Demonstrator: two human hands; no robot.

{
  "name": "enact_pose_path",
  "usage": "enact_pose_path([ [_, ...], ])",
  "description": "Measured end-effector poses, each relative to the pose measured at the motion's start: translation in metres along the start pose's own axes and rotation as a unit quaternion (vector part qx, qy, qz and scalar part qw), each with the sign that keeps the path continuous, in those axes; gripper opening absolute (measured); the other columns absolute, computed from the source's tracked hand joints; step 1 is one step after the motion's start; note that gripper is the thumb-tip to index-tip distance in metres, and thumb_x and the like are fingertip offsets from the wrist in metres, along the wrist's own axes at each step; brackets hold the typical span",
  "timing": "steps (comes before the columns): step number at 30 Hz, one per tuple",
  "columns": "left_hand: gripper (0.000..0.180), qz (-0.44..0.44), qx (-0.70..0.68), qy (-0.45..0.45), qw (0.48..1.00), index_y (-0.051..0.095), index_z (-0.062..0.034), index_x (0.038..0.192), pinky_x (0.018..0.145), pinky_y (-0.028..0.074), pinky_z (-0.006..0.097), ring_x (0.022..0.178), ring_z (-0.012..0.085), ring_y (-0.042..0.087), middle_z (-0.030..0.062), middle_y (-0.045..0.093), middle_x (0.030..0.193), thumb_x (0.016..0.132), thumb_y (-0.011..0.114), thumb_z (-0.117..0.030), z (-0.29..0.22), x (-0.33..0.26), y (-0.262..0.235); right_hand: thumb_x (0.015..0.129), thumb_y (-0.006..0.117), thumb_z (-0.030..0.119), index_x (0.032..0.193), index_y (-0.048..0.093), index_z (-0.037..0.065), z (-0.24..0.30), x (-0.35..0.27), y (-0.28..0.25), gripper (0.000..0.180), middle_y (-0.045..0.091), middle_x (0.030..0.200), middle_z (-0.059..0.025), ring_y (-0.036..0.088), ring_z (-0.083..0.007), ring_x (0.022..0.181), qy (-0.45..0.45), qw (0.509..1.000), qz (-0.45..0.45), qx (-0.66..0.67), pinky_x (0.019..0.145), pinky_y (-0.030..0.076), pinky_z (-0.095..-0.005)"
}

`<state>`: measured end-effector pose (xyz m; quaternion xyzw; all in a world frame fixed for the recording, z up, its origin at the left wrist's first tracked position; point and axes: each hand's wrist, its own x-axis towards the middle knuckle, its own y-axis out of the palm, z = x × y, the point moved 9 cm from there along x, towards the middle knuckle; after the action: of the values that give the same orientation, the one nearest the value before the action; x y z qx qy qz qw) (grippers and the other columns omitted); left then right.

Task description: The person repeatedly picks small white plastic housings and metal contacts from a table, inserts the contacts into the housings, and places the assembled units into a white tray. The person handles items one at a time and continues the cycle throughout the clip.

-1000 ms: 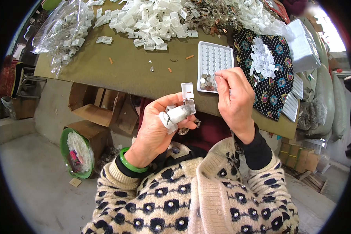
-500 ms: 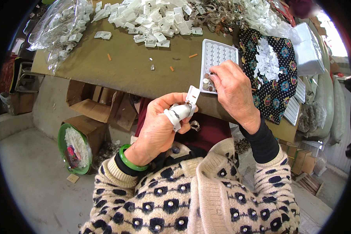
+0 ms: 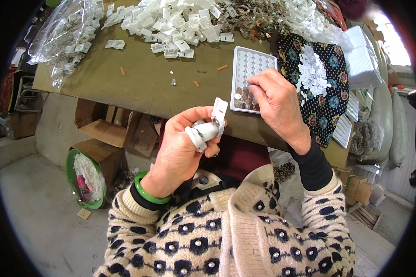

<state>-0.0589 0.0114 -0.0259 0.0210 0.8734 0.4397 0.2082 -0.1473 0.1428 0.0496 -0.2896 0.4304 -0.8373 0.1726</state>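
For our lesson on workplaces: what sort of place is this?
Probably a small workshop: a heap of white plastic cases, a pale tray holding small round pieces, and a cardboard box below the green table.

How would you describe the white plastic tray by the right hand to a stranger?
On the olive-green table, look just left of the black patterned cloth. There lies a white rectangular plastic tray with rows of round hollows. Unlike the white trays further right, it has the right hand over its near end, where small round dark and silvery pieces sit.
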Motion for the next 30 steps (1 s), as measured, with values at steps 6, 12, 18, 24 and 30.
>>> enact_pose_path([
  [6, 0.027, -0.008, 0.005, 0.002, 1.0, 0.063, 0.0021, 0.115, 0.051, 0.05, 0.025, 0.074, 0.0189, 0.065, 0.016, 0.067, 0.099, 0.09, 0.064, -0.009, -0.001, 0.002, -0.001, 0.077, 0.07, 0.001, 0.09, 0.066, 0.004, 0.001, -0.003, 0.002, 0.014, 0.057, 0.083, -0.0087, 0.061, -0.0277, 0.077, -0.011, 1.0, -0.011, -0.019, 0.067, 0.05, -0.0381],
  [12, 0.03, 0.009, 0.016, 0.026, 1.0, 0.064, 0.0006, 0.118, 0.059, 0.059, 0.03, 0.083, 0.025, 0.07, 0.018, 0.067, 0.102, 0.09, 0.066, -0.008, -0.002, 0.004, -0.002, 0.077, 0.069, -0.001, 0.088, 0.065, 0.003, 0.002, 0.001, -0.009, 0.012, 0.06, 0.082, -0.0087, 0.062, -0.0266, 0.073, -0.028, 0.999, -0.036, 0.011, 0.064, 0.05, -0.0349],
  [18, 0.033, 0.019, 0.008, 0.036, 0.999, 0.062, 0.0016, 0.12, 0.065, 0.062, 0.033, 0.087, 0.0298, 0.071, 0.0184, 0.067, 0.101, 0.088, 0.067, -0.005, -0.002, 0.006, 0.0, 0.079, 0.066, -0.002, 0.085, 0.062, -0.001, -0.017, -0.019, -0.022, 0.008, 0.063, 0.077, -0.0108, 0.061, -0.021, 0.063, 0.139, 0.981, 0.015, 0.136, 0.056, 0.047, -0.0307],
  [24, 0.032, -0.01, 0.039, 0.033, 0.999, 0.063, 0.0026, 0.118, 0.066, 0.063, 0.034, 0.084, 0.0304, 0.072, 0.0148, 0.065, 0.093, 0.087, 0.067, -0.002, 0.001, 0.006, 0.003, 0.08, 0.066, -0.002, 0.088, 0.061, 0.001, 0.0, -0.029, -0.019, 0.01, 0.059, 0.083, -0.0108, 0.062, -0.0272, 0.069, 0.062, 0.996, 0.041, 0.054, 0.061, 0.05, -0.0347],
  [30, 0.032, -0.02, 0.066, 0.045, 0.997, 0.063, 0.0035, 0.117, 0.067, 0.063, 0.034, 0.083, 0.0298, 0.072, 0.0144, 0.066, 0.092, 0.085, 0.069, 0.001, -0.002, 0.006, 0.009, 0.079, 0.067, -0.001, 0.092, 0.061, 0.001, 0.013, -0.03, -0.01, 0.014, 0.058, 0.087, -0.0115, 0.061, -0.0299, 0.074, -0.03, 0.998, 0.052, -0.029, 0.064, 0.051, -0.0375],
])
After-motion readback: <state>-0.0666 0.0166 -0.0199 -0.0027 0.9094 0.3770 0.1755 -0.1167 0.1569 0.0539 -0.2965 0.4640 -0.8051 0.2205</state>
